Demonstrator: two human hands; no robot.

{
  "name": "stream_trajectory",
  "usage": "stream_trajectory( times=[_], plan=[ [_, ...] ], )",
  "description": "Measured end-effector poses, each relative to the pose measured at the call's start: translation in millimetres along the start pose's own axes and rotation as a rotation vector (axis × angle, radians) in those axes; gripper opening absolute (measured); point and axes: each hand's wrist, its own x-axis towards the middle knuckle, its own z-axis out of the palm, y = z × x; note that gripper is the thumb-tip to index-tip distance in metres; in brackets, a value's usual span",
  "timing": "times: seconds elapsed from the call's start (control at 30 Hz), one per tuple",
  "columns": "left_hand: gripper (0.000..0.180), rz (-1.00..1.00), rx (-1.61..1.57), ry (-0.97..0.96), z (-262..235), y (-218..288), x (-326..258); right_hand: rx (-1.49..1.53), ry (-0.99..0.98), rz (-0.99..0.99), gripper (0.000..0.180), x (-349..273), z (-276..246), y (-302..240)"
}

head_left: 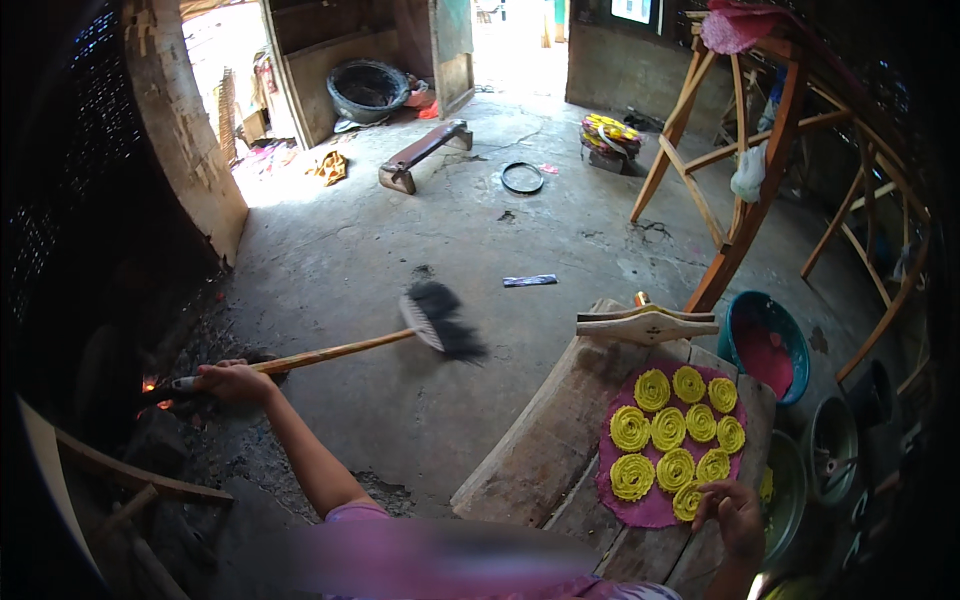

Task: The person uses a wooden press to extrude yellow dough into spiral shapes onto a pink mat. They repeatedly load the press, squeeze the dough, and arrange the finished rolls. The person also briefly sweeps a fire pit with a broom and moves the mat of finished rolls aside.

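Note:
My left hand (234,381) is closed round the wooden handle of a broom (340,351), held out to the left beside a small fire (150,385). The broom's black bristle head points right over the floor and is blurred by motion. My right hand (730,515) hovers at the lower right of a round purple sheet (650,513). Its fingers are bent and apart, with nothing seen in them, close to the lowest of several yellow ruffled coils (669,428). I cannot tell whether a fingertip touches that coil. The sheet lies on a wooden plank bench (535,430).
A wooden press-like tool (648,326) sits at the bench's far end. Right of it stand a teal tub (768,345) with pink contents and metal bowls (832,445). A wooden frame (745,190) rises behind. A low bench (425,157), black ring (522,178) and packet (529,281) lie on the floor.

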Motion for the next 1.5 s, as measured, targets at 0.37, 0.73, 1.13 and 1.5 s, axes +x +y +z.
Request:
stream_trajectory(
  times=[0.37,0.73,1.13,1.5],
  plan=[
    [0.034,1.266,0.249,-0.362,85.5,26.8,7.2,-0.026,0.038,0.008,0.060,-4.8,-0.2,-10.3],
    [0.015,1.568,-0.618,-1.347,-14.0,161.1,-231.1,0.277,-0.561,0.423,0.073,138.9,138.8,-95.4],
    [0.022,0.748,-0.427,-1.703,-9.0,30.0,-319.1,-0.182,-0.493,0.482,0.036,187.8,156.3,14.6],
    [0.030,0.830,-0.464,-1.336,112.2,19.5,-399.4,-1.508,-0.128,-0.114,0.036,286.2,183.4,8.3]
  ],
)
